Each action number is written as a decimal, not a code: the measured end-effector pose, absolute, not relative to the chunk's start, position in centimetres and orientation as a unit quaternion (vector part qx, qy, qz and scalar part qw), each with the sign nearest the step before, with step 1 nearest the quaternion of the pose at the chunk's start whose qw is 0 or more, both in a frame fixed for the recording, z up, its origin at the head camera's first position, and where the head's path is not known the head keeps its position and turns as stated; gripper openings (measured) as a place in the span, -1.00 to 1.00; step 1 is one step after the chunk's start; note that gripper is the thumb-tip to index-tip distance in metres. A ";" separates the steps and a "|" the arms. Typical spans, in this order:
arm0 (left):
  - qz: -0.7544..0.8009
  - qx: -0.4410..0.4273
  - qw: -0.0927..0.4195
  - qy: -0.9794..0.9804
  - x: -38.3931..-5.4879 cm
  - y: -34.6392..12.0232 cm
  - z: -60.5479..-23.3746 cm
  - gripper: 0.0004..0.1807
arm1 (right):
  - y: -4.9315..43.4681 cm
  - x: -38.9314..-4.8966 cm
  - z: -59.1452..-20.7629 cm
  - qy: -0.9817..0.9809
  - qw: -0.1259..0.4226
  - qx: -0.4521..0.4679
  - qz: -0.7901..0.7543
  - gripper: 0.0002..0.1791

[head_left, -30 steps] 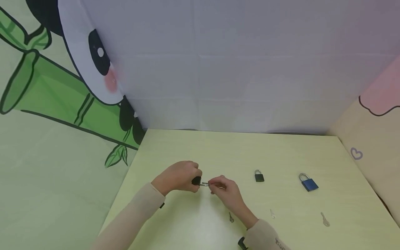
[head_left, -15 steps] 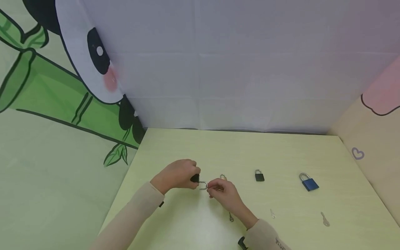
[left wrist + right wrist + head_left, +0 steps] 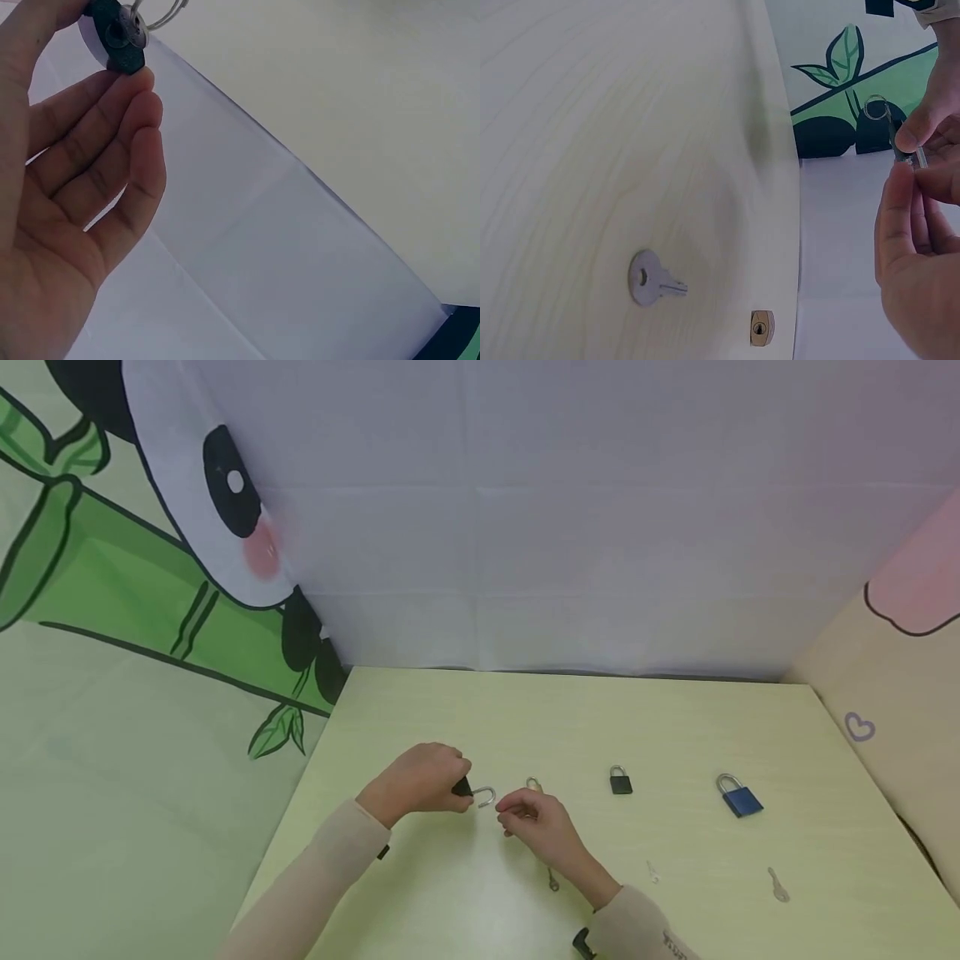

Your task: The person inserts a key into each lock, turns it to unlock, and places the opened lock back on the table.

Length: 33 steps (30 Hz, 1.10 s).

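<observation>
My left hand grips a small dark padlock over the table's left part. Its shackle points right and stands sprung from the body. In the left wrist view, a key with a wire ring sits at the padlock's underside. Close to the shackle is my right hand, its fingers loosely bent with nothing visible in them. Behind that hand, partly hidden, lies a brass padlock. A key rests nearer to me, beside the right wrist.
On the pale table farther right lie a small black padlock and a larger blue padlock. A faint silver key and another key lie in front of them. Printed cloth walls enclose the back and sides.
The shackle has come away from my right fingertips, and the padlock has tilted and shifted slightly left with my left hand. The brass padlock has come into view behind my right hand.
</observation>
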<state>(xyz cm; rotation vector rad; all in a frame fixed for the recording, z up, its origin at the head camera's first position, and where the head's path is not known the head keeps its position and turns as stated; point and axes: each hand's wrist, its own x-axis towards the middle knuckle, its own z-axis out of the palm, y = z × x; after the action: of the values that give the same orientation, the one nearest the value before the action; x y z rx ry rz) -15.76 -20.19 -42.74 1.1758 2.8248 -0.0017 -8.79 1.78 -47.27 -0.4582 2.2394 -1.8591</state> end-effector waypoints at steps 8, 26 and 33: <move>0.004 0.290 0.061 0.955 -15.7 -20.1 -43.9 -0.62 | 2.2 -8.9 -47.5 0.764 0.102 -0.152 -0.619 -0.88; 0.093 0.067 0.102 0.988 -15.3 -20.2 -46.4 -0.66 | 3.0 -9.6 -51.1 0.776 0.091 -0.161 -0.603 -0.89; 0.106 0.052 0.117 0.986 -15.5 -20.7 -48.6 -0.64 | 3.4 -9.4 -51.0 0.778 0.095 -0.154 -0.602 -0.90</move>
<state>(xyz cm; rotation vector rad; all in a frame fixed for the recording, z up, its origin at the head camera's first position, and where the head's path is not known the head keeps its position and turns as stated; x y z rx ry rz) -15.53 -20.73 -48.64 0.1522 2.8866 0.3091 -9.36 3.38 -50.98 -0.4574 2.3064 -1.7832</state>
